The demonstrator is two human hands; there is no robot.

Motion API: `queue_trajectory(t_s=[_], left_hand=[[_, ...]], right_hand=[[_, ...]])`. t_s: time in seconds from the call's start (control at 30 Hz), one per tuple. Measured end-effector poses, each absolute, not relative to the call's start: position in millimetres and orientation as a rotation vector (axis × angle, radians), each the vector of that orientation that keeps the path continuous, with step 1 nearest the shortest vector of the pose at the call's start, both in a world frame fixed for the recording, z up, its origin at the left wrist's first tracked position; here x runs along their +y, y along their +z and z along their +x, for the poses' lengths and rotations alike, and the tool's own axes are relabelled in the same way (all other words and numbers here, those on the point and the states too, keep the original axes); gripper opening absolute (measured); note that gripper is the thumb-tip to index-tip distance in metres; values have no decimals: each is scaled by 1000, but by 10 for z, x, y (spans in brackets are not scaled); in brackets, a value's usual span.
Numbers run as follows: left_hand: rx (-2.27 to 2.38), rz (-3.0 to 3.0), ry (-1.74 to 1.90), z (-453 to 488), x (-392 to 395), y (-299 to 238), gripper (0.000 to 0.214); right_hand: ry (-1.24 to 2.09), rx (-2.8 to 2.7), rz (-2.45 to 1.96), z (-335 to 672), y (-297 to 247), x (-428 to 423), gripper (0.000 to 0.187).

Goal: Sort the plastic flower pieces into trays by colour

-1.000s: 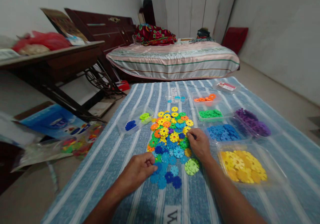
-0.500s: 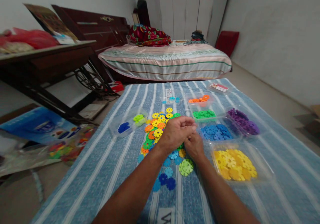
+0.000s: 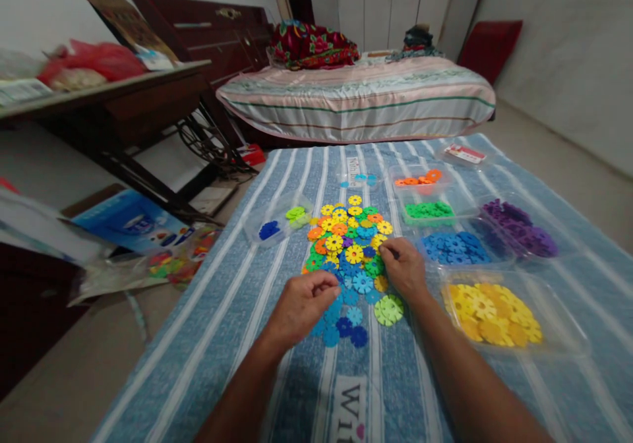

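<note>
A mixed pile of flower-shaped plastic discs (image 3: 354, 254) in several colours lies on the striped blue cloth (image 3: 222, 311). My left hand (image 3: 302, 303) hovers over the pile's near left edge, its fingers curled and the thumb close to the index finger; nothing shows between them. At the pile's right side is my right hand (image 3: 406, 270), fingers closed beside the yellow discs; what they hold, if anything, is hidden. A light green disc (image 3: 388, 310) lies just below the right hand. Dark blue discs (image 3: 352, 332) lie at the near end of the pile.
To the right stand clear trays of yellow discs (image 3: 494, 314), blue discs (image 3: 455, 248), purple discs (image 3: 519, 229), green discs (image 3: 429, 210) and orange discs (image 3: 419, 179). On the left, a clear tray (image 3: 277, 238) holds dark blue and lime discs. Beyond the table stands a bed (image 3: 356, 100).
My hands were together over the pile's right side and have separated. The left hand has moved left and nearer to me; the right stays at the pile's right edge. The view has shifted.
</note>
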State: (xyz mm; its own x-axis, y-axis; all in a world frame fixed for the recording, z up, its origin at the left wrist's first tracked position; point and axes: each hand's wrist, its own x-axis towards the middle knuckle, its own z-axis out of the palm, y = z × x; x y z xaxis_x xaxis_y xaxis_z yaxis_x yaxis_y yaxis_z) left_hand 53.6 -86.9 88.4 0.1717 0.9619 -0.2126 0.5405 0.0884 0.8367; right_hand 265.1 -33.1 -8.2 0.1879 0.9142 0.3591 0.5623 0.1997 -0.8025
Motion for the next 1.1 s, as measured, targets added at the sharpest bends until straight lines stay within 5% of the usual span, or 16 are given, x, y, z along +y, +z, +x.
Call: queue_trajectory(t_s=[0.43, 0.83, 1.1], left_hand=[[1558, 2173, -144, 663, -1202, 826, 20], [1464, 1907, 214, 632, -1215, 754, 14], [1360, 2075, 39, 806, -1262, 732, 12]], right_hand=[[456, -1494, -1471, 2678, -85, -335, 20], [423, -1506, -1471, 2678, -101, -329, 20], [428, -1504, -1470, 2677, -93, -333, 21]])
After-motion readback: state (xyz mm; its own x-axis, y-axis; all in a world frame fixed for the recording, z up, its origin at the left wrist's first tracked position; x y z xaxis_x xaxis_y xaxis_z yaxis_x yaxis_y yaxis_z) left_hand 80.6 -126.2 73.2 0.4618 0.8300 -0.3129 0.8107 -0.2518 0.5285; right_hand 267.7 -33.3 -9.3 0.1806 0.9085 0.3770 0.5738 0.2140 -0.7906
